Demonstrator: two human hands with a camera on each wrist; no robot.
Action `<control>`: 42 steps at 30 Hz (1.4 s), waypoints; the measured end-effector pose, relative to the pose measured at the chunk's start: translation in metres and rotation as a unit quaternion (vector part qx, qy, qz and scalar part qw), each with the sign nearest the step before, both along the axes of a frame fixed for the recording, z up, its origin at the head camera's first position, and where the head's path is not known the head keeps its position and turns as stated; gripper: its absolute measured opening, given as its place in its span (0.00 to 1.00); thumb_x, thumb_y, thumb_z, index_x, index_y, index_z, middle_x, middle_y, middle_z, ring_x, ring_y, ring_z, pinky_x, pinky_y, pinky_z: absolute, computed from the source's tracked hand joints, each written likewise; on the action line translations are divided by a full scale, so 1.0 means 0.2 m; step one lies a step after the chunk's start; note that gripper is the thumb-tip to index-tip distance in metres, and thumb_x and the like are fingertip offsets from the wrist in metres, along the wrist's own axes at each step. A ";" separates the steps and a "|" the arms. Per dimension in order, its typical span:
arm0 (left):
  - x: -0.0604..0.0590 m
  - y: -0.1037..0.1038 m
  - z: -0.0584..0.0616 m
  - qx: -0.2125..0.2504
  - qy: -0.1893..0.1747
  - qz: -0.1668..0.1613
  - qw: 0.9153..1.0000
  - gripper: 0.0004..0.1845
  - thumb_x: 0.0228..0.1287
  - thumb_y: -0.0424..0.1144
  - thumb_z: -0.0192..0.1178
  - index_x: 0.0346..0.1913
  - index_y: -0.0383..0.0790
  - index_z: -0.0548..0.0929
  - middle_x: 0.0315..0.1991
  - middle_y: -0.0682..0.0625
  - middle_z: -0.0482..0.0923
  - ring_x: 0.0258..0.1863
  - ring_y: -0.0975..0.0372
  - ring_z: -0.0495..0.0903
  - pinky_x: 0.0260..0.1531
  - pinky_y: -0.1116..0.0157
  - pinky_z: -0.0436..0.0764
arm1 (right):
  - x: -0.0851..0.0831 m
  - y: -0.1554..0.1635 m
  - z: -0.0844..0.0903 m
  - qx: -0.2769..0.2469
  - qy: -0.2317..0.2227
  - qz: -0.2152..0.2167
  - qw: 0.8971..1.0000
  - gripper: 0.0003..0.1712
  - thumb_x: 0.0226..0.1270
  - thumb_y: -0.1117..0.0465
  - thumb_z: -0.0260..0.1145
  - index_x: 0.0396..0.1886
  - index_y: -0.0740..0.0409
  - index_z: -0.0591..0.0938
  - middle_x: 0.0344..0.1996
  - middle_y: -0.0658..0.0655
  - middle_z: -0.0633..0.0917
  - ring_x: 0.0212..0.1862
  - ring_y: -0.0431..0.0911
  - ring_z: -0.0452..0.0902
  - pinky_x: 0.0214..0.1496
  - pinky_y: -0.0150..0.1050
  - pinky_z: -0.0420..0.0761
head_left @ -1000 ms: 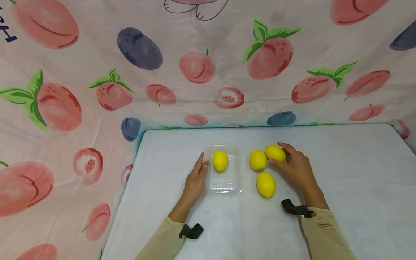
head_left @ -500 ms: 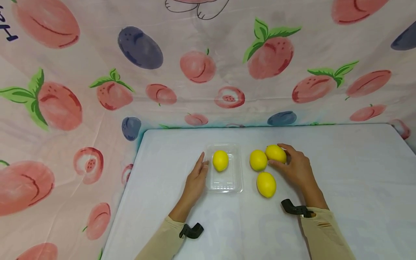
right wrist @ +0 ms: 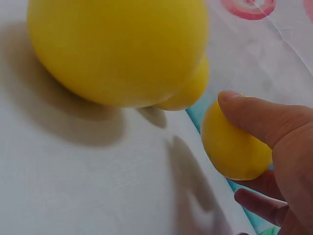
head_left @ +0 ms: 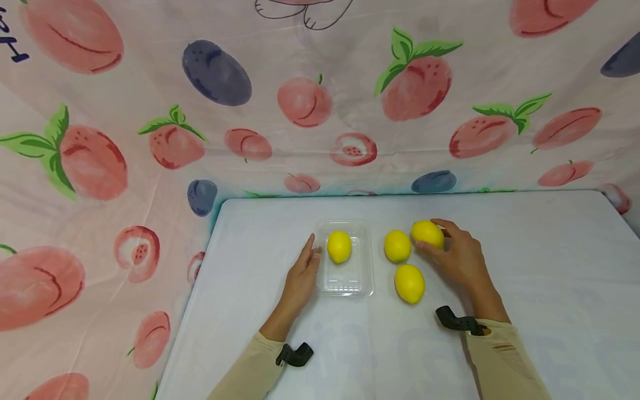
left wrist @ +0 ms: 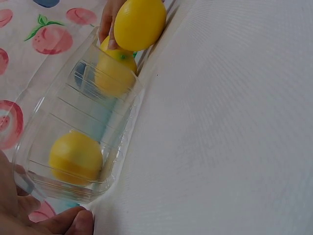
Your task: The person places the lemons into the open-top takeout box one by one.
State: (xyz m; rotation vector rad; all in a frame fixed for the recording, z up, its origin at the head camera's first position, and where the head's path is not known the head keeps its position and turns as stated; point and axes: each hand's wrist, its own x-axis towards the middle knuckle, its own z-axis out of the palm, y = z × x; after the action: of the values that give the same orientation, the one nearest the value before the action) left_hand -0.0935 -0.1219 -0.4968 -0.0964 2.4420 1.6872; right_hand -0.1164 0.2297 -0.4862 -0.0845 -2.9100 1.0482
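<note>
A clear plastic tray (head_left: 346, 286) sits mid-table with one yellow lemon (head_left: 339, 246) in its far end; the left wrist view shows that lemon (left wrist: 76, 157) through the tray wall (left wrist: 58, 122). My left hand (head_left: 301, 273) lies with straight fingers against the tray's left side. My right hand (head_left: 457, 256) grips a second lemon (head_left: 427, 233) between thumb and fingers, slightly off the table; the right wrist view shows it (right wrist: 234, 144) under my thumb. Two more lemons (head_left: 397, 245) (head_left: 409, 284) lie loose on the table to the right of the tray.
The table (head_left: 550, 266) has a pale white cover. A cloth printed with peaches and plums (head_left: 300, 105) hangs behind it and down the left side. Black wrist mounts (head_left: 295, 355) (head_left: 457, 321) sit on both sleeves.
My right hand has raised its lemon a little and moved it slightly right, away from the neighbouring lemon. The left hand and the tray have stayed put.
</note>
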 end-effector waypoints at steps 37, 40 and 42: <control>0.01 0.00 0.01 0.006 -0.005 0.001 1.000 0.29 0.82 0.52 0.44 0.81 0.67 0.55 0.72 0.49 0.72 0.75 0.53 0.67 0.77 0.48 0.62 | 0.06 -0.27 0.30 -0.079 0.006 0.099 0.992 0.39 0.61 0.36 0.74 0.68 0.45 0.75 0.60 0.57 0.82 0.63 0.58 0.74 0.67 0.67 0.70; 0.01 0.00 0.01 0.008 -0.004 -0.001 1.000 0.29 0.83 0.52 0.44 0.81 0.68 0.55 0.73 0.49 0.72 0.76 0.53 0.67 0.77 0.47 0.62 | 0.06 -0.31 0.29 -0.080 0.013 0.114 0.990 0.39 0.60 0.37 0.75 0.67 0.45 0.75 0.59 0.56 0.82 0.61 0.57 0.75 0.66 0.67 0.72; 0.00 0.00 0.01 0.009 -0.005 -0.001 1.000 0.29 0.83 0.52 0.44 0.81 0.68 0.55 0.73 0.50 0.72 0.76 0.53 0.66 0.77 0.47 0.61 | 0.06 -0.33 0.29 -0.082 0.015 0.122 0.989 0.38 0.60 0.37 0.75 0.67 0.44 0.75 0.59 0.56 0.82 0.61 0.57 0.75 0.66 0.66 0.73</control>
State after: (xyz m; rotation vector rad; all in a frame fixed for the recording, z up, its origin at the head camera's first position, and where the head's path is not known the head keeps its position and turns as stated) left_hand -0.0930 -0.1219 -0.4956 -0.1000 2.4189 1.7038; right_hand -0.1049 0.1628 -0.4275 0.2851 -2.8543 1.3086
